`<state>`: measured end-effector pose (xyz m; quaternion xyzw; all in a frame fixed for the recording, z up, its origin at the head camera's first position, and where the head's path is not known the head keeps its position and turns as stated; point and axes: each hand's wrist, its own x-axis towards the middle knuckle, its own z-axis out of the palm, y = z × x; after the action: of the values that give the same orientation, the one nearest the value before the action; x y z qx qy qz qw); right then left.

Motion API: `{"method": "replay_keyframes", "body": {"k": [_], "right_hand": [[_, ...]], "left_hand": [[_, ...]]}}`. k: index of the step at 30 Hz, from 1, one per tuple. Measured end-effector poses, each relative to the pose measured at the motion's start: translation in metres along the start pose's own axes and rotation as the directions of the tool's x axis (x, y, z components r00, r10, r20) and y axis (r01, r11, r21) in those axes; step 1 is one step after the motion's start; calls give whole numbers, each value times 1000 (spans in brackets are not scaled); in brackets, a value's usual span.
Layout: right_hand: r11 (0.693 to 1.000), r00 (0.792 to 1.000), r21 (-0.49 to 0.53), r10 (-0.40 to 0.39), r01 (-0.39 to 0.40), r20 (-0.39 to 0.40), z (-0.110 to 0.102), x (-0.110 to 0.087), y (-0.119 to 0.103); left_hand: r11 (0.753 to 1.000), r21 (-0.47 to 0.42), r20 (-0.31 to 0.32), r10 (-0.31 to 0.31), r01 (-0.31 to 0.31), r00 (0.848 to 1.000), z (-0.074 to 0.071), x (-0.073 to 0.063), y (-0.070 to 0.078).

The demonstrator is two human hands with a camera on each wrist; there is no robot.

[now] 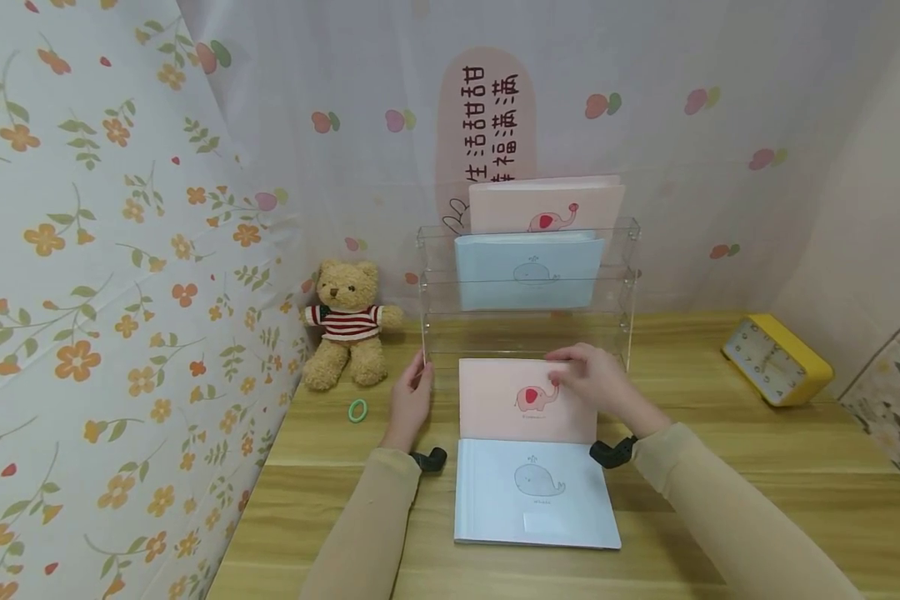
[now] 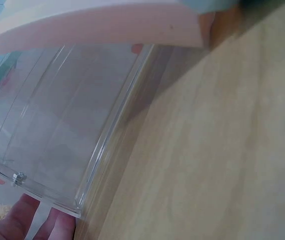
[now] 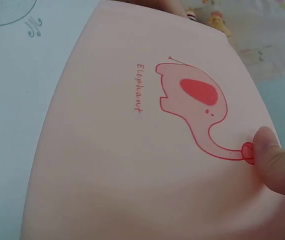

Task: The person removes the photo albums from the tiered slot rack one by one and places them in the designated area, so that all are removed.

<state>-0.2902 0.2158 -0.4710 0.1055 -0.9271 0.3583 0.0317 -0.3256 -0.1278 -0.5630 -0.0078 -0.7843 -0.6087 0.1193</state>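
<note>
My right hand [image 1: 598, 382] pinches a pink booklet [image 1: 487, 400] with an elephant drawing by its upper right edge. In the right wrist view the thumb [image 3: 270, 160] presses on its cover beside the trunk tip. The booklet is held tilted up behind a light blue whale booklet [image 1: 495, 508] lying on the table. My left hand [image 1: 409, 402] grips the left side of a clear acrylic rack [image 1: 450, 337]; in the left wrist view, fingers [image 2: 20, 215] show behind its edge. Upper tiers of the rack hold a blue whale booklet [image 1: 483, 275] and a pink elephant booklet [image 1: 502, 208].
A teddy bear [image 1: 345, 325] in a striped sweater sits left of the rack, with a green ring [image 1: 357, 410] in front of it. A yellow clock [image 1: 780, 358] stands at the right. Patterned cloth [image 1: 120, 275] hangs along the left and back of the wooden table [image 1: 705, 467].
</note>
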Motion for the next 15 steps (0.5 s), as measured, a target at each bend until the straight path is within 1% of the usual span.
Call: {"method": "replay_keyframes", "body": {"k": [5, 10, 15], "right_hand": [[998, 998, -11, -65, 65, -2, 3, 1, 5], [998, 998, -16, -63, 63, 12, 5, -1, 7], [997, 997, -33, -66, 67, 27, 7, -2, 9]], "left_hand": [[1000, -10, -2, -2, 2, 1000, 0, 0, -1], [1000, -20, 0, 14, -14, 1000, 0, 1, -2], [999, -33, -5, 10, -10, 1000, 1, 1, -3]]}}
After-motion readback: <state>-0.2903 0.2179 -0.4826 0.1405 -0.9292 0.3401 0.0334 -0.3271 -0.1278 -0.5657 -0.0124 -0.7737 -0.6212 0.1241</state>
